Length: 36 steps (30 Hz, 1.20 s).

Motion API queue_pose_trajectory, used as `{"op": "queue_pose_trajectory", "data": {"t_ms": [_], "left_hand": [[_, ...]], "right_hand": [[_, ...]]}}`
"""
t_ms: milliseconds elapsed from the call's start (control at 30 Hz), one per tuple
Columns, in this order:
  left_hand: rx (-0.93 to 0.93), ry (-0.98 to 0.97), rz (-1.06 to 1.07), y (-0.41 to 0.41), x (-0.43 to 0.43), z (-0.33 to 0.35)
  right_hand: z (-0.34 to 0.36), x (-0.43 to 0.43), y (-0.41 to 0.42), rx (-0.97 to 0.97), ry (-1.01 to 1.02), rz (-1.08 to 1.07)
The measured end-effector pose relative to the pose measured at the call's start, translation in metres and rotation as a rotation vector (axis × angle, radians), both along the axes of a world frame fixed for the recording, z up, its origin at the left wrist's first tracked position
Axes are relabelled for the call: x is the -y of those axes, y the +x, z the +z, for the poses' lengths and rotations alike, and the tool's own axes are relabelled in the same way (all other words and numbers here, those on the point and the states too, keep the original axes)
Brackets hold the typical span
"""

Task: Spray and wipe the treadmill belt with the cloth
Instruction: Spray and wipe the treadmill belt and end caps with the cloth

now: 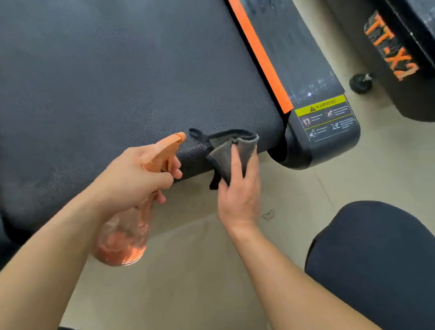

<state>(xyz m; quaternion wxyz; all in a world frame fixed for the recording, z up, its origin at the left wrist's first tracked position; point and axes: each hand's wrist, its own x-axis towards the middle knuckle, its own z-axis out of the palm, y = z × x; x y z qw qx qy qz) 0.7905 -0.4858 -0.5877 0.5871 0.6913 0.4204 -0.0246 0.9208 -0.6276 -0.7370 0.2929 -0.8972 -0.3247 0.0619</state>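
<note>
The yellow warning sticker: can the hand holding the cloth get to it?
Probably yes. The right hand grips the cloth at the belt's near edge. The warning sticker lies on the rail end just beside it, and nothing stands between them.

Belt (107,77): matt black, fine woven grain, faint pale smears. Side rail (289,46): glossy black plastic, orange strip. Cloth (226,158): soft grey fabric, darker stitched edge. Bottle (122,239): clear orange-tinted plastic; opaque orange trigger head. Floor (375,167): smooth beige, low sheen.
</note>
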Motion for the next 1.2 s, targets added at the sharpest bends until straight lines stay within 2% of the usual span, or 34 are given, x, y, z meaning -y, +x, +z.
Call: {"op": "queue_pose_trajectory", "data": {"t_ms": [100, 300, 467, 667, 800, 933, 1067, 1133, 1200], "left_hand": [[0.004, -0.068, 0.018, 0.039, 0.004, 0.0], [-0.076, -0.009, -0.11, 0.102, 0.004, 0.006], [-0.237, 0.071, -0.23, 0.135, -0.003, 0.008], [-0.253, 0.122, -0.166, 0.132, -0.005, 0.005], [-0.244, 0.083, -0.201, 0.121, -0.009, 0.007], [-0.207, 0.05, -0.222, 0.099, -0.004, 0.006], [-0.127, -0.002, -0.189, 0.068, -0.003, 0.002], [-0.085, -0.02, -0.153, 0.057, -0.003, 0.002], [-0.064, -0.034, -0.092, 0.049, -0.004, 0.001]], "right_hand": [[0.006, 0.009, 0.008, -0.221, 0.113, -0.093], [0.013, 0.028, 0.013, -0.391, 0.266, -0.326], [0.006, 0.052, 0.014, -0.443, 0.25, -0.398], [0.017, 0.061, 0.016, -0.464, 0.284, -0.445], [0.029, 0.057, 0.012, -0.493, 0.33, -0.45], [0.039, 0.048, -0.003, -0.45, 0.392, -0.438], [0.05, 0.021, -0.008, -0.247, 0.552, -0.277], [0.046, 0.003, 0.005, -0.117, 0.491, -0.138], [0.035, -0.016, 0.031, 0.062, 0.283, -0.035]]}}
